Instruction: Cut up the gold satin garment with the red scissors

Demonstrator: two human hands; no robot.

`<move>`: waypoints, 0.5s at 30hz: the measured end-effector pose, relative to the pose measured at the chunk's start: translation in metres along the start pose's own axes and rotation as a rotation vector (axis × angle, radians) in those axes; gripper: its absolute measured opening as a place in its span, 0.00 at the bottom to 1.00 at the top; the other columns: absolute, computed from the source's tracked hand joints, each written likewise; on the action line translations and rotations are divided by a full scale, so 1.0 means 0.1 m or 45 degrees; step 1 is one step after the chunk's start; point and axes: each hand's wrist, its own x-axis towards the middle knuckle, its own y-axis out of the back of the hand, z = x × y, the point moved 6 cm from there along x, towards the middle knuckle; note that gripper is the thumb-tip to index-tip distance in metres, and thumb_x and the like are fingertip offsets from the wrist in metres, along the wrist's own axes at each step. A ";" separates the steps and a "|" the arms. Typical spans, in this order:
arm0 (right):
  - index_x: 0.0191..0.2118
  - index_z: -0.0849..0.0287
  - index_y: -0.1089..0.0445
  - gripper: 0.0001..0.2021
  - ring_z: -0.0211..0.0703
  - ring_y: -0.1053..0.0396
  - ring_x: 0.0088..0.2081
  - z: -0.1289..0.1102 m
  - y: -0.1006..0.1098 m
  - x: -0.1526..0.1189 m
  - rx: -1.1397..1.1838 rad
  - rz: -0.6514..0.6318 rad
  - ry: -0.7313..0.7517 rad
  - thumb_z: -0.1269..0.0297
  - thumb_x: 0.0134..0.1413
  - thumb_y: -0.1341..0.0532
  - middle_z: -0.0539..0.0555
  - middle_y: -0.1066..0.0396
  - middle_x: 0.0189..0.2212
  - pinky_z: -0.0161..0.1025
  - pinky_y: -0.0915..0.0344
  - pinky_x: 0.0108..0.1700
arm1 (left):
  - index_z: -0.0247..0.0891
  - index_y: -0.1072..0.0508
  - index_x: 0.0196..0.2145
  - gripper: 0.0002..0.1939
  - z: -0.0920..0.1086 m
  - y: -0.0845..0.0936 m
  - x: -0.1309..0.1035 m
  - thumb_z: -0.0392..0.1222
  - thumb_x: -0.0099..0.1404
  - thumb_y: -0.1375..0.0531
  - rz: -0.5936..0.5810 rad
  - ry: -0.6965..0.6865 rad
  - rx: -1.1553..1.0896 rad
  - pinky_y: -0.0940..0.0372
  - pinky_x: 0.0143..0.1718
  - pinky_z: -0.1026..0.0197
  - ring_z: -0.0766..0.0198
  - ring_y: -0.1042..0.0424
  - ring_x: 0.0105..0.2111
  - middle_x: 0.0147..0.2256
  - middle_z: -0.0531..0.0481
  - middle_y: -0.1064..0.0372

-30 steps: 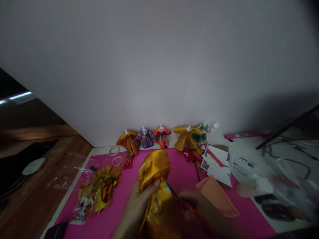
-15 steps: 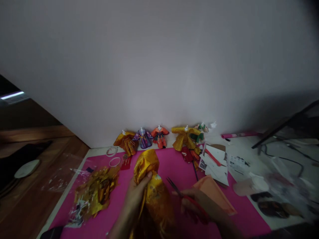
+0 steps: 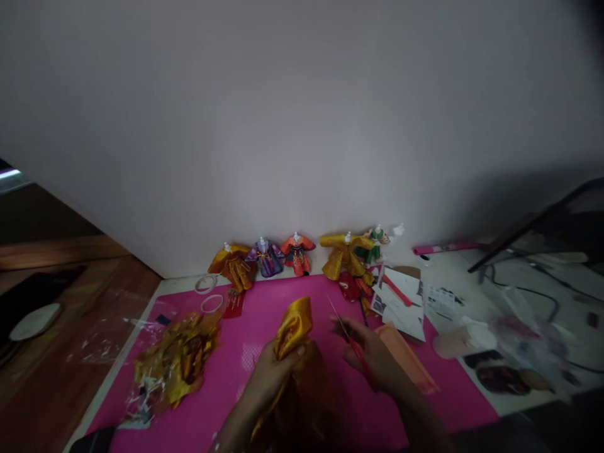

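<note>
Over middle of pink mat (image 3: 226, 384), your left hand (image 3: 271, 377) clamps gold fabric (image 3: 297, 319), lower folds lost in shadow. Over mat's right half, your right hand (image 3: 375, 358) grips red-handled scissors (image 3: 359, 357), handles partly covered, blade gap unreadable. At mat's near-left corner, black object (image 3: 93, 441) cut off.

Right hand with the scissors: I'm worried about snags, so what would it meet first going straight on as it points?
Beyond bare pink mat, the right hand would probably meet the orange-red doll outfit, scissors leading. Depth is unclear, so they might touch the mat sooner.
</note>
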 end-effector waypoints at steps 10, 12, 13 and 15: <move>0.56 0.58 0.37 0.22 0.50 0.32 0.56 0.23 -0.10 0.41 0.131 -0.046 0.092 0.63 0.55 0.37 0.60 0.30 0.54 0.49 0.37 0.58 | 0.39 0.20 0.42 0.17 -0.03 -0.22 -0.11 0.42 0.53 0.30 -0.421 0.022 0.098 0.34 0.46 0.51 0.47 0.24 0.42 0.39 0.45 0.19; 0.55 0.58 0.35 0.21 0.48 0.29 0.51 0.22 -0.11 0.41 0.149 -0.089 0.064 0.62 0.56 0.38 0.58 0.27 0.49 0.46 0.34 0.54 | 0.39 0.20 0.43 0.17 -0.06 -0.21 -0.11 0.41 0.53 0.31 -0.441 0.028 0.115 0.34 0.46 0.51 0.47 0.24 0.42 0.39 0.45 0.19; 0.54 0.58 0.34 0.20 0.47 0.28 0.47 0.21 -0.12 0.39 0.152 -0.108 0.047 0.62 0.56 0.37 0.56 0.26 0.45 0.44 0.32 0.50 | 0.39 0.20 0.42 0.16 -0.08 -0.20 -0.11 0.40 0.54 0.32 -0.447 0.028 0.126 0.34 0.46 0.51 0.48 0.24 0.42 0.38 0.46 0.19; 0.50 0.59 0.31 0.19 0.44 0.27 0.39 0.21 -0.15 0.37 0.152 -0.128 0.019 0.62 0.52 0.35 0.53 0.25 0.39 0.40 0.31 0.43 | 0.38 0.19 0.40 0.14 -0.12 -0.19 -0.09 0.39 0.54 0.33 -0.459 0.024 0.149 0.35 0.46 0.52 0.49 0.23 0.41 0.37 0.46 0.19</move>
